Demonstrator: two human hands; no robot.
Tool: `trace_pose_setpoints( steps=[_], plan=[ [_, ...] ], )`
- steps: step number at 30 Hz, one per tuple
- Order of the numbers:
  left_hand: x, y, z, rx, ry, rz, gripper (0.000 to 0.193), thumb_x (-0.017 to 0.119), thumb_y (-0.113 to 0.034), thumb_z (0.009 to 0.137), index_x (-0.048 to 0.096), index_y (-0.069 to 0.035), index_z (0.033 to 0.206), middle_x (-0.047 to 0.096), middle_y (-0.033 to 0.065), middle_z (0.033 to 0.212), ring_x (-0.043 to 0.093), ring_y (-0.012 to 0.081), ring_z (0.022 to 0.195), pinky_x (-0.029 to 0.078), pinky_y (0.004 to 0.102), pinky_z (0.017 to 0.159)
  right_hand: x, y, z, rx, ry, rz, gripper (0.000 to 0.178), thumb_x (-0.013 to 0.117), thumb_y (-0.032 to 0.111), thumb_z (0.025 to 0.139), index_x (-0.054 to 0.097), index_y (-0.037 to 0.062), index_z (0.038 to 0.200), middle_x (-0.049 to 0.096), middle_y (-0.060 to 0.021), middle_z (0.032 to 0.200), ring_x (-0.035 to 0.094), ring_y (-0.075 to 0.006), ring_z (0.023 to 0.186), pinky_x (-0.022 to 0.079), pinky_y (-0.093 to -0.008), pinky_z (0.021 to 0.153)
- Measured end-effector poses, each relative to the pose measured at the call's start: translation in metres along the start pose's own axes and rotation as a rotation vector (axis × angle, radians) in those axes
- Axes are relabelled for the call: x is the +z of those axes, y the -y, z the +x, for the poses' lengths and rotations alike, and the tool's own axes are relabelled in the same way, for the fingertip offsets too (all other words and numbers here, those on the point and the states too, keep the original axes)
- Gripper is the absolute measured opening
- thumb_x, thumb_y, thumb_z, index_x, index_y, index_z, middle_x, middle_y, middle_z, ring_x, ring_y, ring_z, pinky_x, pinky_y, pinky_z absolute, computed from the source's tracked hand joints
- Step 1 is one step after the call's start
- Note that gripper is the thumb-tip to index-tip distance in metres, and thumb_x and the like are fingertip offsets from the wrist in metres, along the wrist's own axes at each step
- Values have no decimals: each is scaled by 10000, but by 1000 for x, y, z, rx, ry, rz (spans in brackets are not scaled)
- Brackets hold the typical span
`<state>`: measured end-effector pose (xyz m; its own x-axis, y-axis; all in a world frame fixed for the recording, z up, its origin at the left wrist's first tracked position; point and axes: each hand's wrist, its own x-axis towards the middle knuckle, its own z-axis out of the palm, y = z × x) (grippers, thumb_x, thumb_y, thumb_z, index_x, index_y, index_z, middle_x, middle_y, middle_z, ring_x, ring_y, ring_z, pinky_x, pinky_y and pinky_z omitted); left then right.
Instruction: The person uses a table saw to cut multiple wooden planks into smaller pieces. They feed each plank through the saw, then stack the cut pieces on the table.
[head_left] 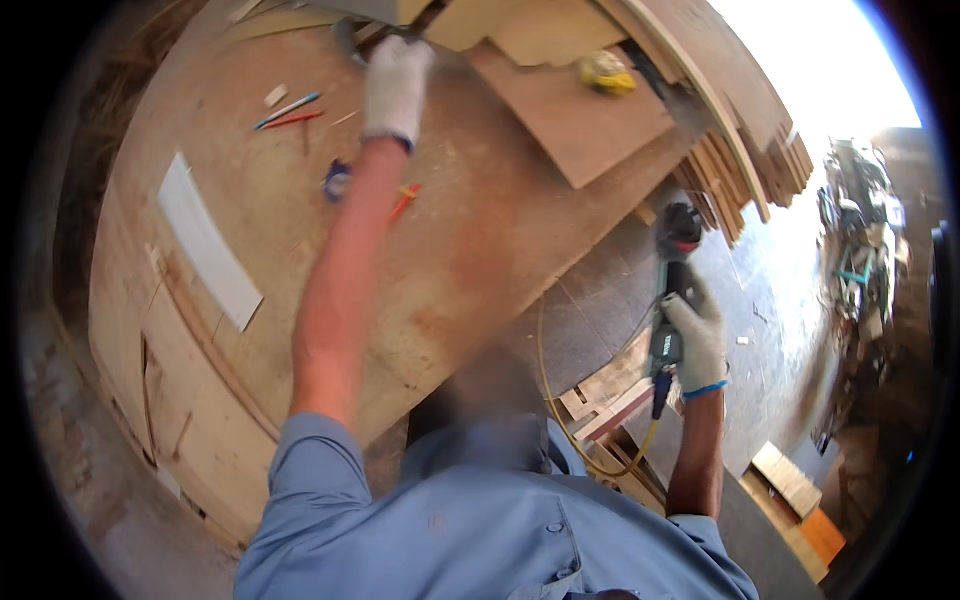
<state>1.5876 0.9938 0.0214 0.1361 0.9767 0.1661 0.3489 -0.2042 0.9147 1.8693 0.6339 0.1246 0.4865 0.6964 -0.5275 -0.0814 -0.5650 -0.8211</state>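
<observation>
My left hand (397,92), in a whitish knit glove, reaches to the far side of the wooden workbench (450,250). Its fingers are closed at a dark, narrow thing (428,15), blurred and partly cut off by the upper edge, whose kind I cannot make out. Off the bench's right side, my gloved right hand (702,325) grips a corded power tool (667,340) by its slim teal and black body. The tool's rounded black head (680,228), with a red mark, points away from me. A yellow cord (560,410) loops from its rear toward my body.
On the bench lie a white strip (207,240), a blue pen (288,110), a red pencil (296,119), a dark blue roll-like object (337,181), a brown board (575,120) and a yellow tape measure (607,73). Stacked wood strips (725,180) jut out at the far right.
</observation>
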Motion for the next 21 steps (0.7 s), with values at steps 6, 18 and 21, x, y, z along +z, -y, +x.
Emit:
trace_pose_setpoints(
  steps=[6, 18, 21],
  plan=[
    [-40, -28, -190, 40, -64, 465, 474, 630, -225, 849, 541, -36, 1275, 515, 228, 1302, 490, 384, 1209, 343, 466, 1064, 10, 69, 131, -642, -54, -775, 566, 648, 149, 811, 498, 14, 1340, 616, -164, 1205, 617, -239, 1081, 467, -343, 926],
    [-101, 38, -142, 222, -61, 922, 384, 622, -253, 843, 590, -167, 1216, 370, 216, 1430, 375, 451, 1277, 309, 569, 1047, 159, 42, 173, -1356, -97, -1324, 544, 658, 256, 812, 524, 46, 1295, 519, -184, 1327, 476, -350, 1245, 380, -432, 1049],
    [-96, 50, -81, 245, -86, 800, 343, 596, -234, 853, 603, -142, 1184, 372, 217, 1427, 375, 463, 1272, 309, 544, 1065, 201, 31, 111, -1234, 295, -1227, 567, 667, 243, 760, 530, 6, 1257, 510, -207, 1325, 463, -377, 1243, 363, -468, 1041]
  ],
)
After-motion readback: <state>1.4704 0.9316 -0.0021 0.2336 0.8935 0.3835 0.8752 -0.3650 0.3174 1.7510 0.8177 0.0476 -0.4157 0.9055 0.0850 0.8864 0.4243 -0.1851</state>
